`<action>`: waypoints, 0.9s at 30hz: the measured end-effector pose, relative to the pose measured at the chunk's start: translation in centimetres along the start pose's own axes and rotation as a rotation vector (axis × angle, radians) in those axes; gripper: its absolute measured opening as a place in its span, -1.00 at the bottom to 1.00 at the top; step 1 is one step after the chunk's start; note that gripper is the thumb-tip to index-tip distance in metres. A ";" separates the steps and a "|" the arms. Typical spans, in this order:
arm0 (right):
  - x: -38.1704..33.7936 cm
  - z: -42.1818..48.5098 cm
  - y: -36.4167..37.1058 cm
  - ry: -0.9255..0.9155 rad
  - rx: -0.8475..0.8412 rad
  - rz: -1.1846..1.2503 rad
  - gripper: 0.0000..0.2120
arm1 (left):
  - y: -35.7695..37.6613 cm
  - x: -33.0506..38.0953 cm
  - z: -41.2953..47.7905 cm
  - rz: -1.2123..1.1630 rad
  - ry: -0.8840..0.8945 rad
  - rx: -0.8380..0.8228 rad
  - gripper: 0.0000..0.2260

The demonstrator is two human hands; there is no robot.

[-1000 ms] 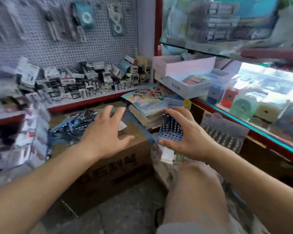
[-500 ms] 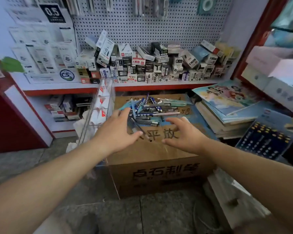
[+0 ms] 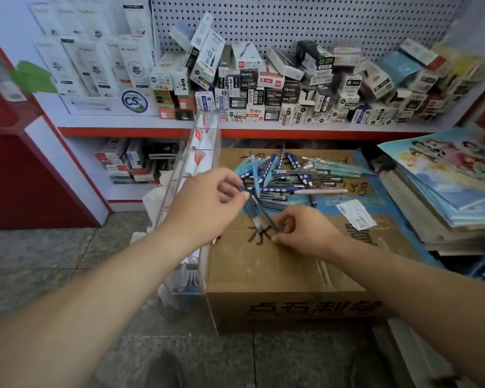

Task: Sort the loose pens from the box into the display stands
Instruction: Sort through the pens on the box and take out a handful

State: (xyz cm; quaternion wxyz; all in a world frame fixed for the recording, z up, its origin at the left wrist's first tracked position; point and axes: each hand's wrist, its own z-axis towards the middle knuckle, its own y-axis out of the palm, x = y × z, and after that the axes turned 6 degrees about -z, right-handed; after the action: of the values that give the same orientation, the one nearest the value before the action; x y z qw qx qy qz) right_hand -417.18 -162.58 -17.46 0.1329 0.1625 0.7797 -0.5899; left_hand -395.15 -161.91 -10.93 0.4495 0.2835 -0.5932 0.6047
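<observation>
Pens (image 3: 291, 177) lie in a loose heap on the far half of a closed cardboard box (image 3: 263, 275), blue, teal, dark and one pink, crossing each other at many angles. Both hands meet just in front of the heap. The left hand (image 3: 205, 203) has its fingers (image 3: 235, 196) curled, and the thumb and fingertips pinch the upper end of a few dark pens (image 3: 256, 210). The right hand (image 3: 305, 231) also curls its fingers (image 3: 284, 222) and pinches the lower end of the same bunch, close above the box top. How many dark pens are held is unclear. A clear stand (image 3: 199, 152) leans against the box's left side. A white slip (image 3: 354, 214) lies on the box to the right, with stacked books (image 3: 445, 191) beside it. Behind, a shelf (image 3: 263, 127) holds many small cartons (image 3: 277, 88).
</observation>
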 end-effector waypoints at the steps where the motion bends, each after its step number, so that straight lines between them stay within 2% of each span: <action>1: -0.3 0.3 -0.1 0.000 -0.009 -0.022 -0.80 | 0.0 0.0 0.0 0.006 0.007 -0.002 -0.91; 6: -0.6 0.5 -1.0 0.061 -0.022 -0.017 -0.88 | -0.1 -0.5 0.4 -0.047 -0.013 0.005 -0.95; 8: -1.1 -0.3 -1.6 0.026 0.073 0.109 -0.89 | -0.3 -0.5 0.5 -0.123 -0.041 0.018 -0.93; 10: -2.4 -1.7 -2.5 -0.036 0.151 0.333 -0.93 | -0.6 -0.4 0.6 -0.215 -0.083 0.027 -0.92; 12: -4.2 -3.1 -3.2 -0.130 0.134 0.541 -0.93 | -0.8 -0.2 0.6 -0.284 -0.123 0.012 -0.88; 14: -6.0 -3.9 -3.4 -0.234 0.100 0.601 -0.94 | -0.9 -0.1 0.7 -0.358 -0.152 -0.006 -0.86; 15: -6.6 -4.1 -3.2 -0.280 0.092 0.604 -0.94 | -1.0 0.1 0.7 -0.411 -0.170 -0.009 -0.94; 18: -7.7 -3.9 -2.7 -0.350 0.097 0.595 -0.93 | -1.2 0.2 0.9 -0.524 -0.221 0.005 -0.89; 21: -7.8 -3.3 -2.5 -0.329 0.074 0.633 -0.93 | -1.9 0.1 1.0 -0.585 -0.274 0.048 -0.92; 23: -7.4 -2.5 -2.2 -0.275 0.063 0.672 -0.86 | -2.4 -0.1 1.0 -0.640 -0.307 0.105 -0.92; 24: -7.1 -1.9 -2.0 -0.236 0.087 0.630 -0.84 | -2.6 -0.2 1.1 -0.662 -0.315 0.125 -0.91; 27: -5.4 0.1 -0.9 -0.137 0.175 0.262 -0.85 | -3.0 -0.6 1.1 -0.676 -0.329 0.127 -0.78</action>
State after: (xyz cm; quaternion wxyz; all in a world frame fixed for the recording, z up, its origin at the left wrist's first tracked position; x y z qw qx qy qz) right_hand -412.66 -163.42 -14.58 0.2468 0.2331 0.6866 -0.6429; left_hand -392.42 -163.44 -9.93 0.5040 0.5839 -0.4918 0.4041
